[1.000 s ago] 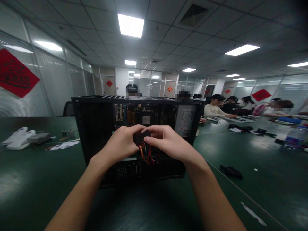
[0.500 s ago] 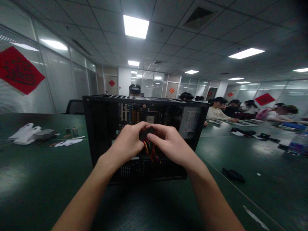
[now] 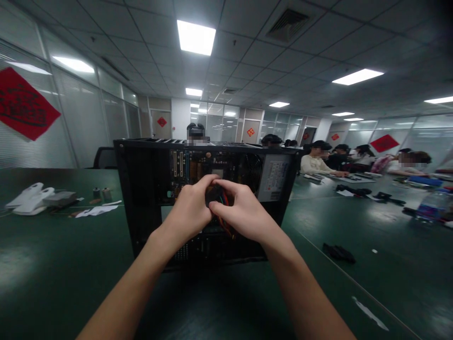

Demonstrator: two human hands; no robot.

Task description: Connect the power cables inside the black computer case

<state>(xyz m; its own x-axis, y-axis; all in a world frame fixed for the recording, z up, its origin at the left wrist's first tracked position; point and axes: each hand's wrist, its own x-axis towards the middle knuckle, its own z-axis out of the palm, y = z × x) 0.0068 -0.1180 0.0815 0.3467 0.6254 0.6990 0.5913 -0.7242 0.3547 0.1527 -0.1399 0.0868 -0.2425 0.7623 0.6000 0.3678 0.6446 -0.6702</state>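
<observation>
**Black plug pinched before the open case**

Black connector [image 3: 214, 196], trailing red and yellow wires [image 3: 223, 222], sits pinched between left hand [image 3: 191, 212] and right hand [image 3: 242, 212], fingers closed tight, before the computer case [image 3: 141, 189] on the desk [image 3: 53, 264]. Seemingly mid-connection; next calls for careful alignment.

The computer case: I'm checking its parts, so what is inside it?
Inside the computer case show a circuit board, a fan and a power supply. The left hand and right hand cover most of the coloured wires.
</observation>
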